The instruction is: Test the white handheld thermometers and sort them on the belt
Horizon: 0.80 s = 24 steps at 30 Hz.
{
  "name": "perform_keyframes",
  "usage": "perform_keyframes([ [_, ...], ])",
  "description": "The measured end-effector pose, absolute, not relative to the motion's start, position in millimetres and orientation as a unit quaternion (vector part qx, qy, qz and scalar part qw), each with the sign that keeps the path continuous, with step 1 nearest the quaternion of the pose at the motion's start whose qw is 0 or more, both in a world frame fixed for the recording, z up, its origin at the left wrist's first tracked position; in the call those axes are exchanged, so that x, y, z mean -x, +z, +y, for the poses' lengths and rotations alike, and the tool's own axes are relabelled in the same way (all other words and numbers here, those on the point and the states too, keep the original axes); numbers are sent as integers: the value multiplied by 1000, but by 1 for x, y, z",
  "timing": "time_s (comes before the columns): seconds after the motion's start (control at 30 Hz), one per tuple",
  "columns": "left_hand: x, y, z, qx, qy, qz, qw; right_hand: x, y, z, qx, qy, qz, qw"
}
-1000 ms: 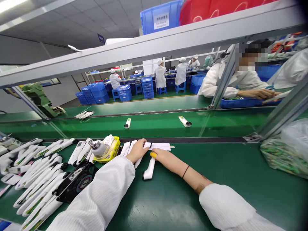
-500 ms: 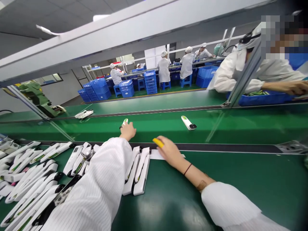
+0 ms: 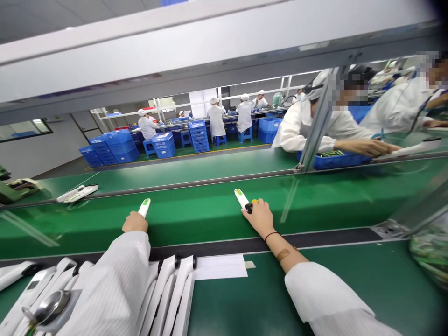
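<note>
On the green belt, my left hand (image 3: 136, 222) is closed around the lower end of a white handheld thermometer body (image 3: 144, 207) with a green part at its tip. Further right, my right hand (image 3: 259, 215) has its fingers at the black end of a second white thermometer body (image 3: 241, 198). A small yellow piece (image 3: 255, 201) shows between those fingers; its kind is hidden. Below my left sleeve, several similar white bodies (image 3: 182, 291) lie side by side on the bench. A round metal cup (image 3: 53, 308) rests among those at lower left.
A metal post (image 3: 319, 119) and an overhead beam (image 3: 210, 51) frame the line. Across the belt, a co-worker's hands (image 3: 373, 147) are over a blue bin (image 3: 339, 161). White paper (image 3: 220, 267) lies at the bench edge. Another white device (image 3: 77, 192) is on the far ledge.
My view has turned right and closer to the belt. My right hand has reached forward from the bench edge to the second thermometer body. My left hand remains at the first one.
</note>
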<state>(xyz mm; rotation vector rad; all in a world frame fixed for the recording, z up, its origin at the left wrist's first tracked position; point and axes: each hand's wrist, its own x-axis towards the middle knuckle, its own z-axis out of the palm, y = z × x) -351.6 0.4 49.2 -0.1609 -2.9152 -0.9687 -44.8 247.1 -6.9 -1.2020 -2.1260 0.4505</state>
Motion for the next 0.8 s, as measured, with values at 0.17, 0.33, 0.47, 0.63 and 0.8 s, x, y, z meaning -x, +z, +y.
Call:
perform_keyframes([
  [0.17,335,63,13,9,-458,-888,43,39,-6,253,450,316,-722,420],
  [0.33,298,90,36,24,-672,-740,-7,25,8,247,402,498,-568,518],
  [0.47,242,111,46,49,-792,-596,-127,2,22,221,339,634,-469,513],
  [0.63,153,115,16,106,-817,-466,-322,-41,30,173,277,732,-423,456],
  [0.8,74,85,-49,163,-780,-414,-441,-81,28,114,248,787,-411,388],
])
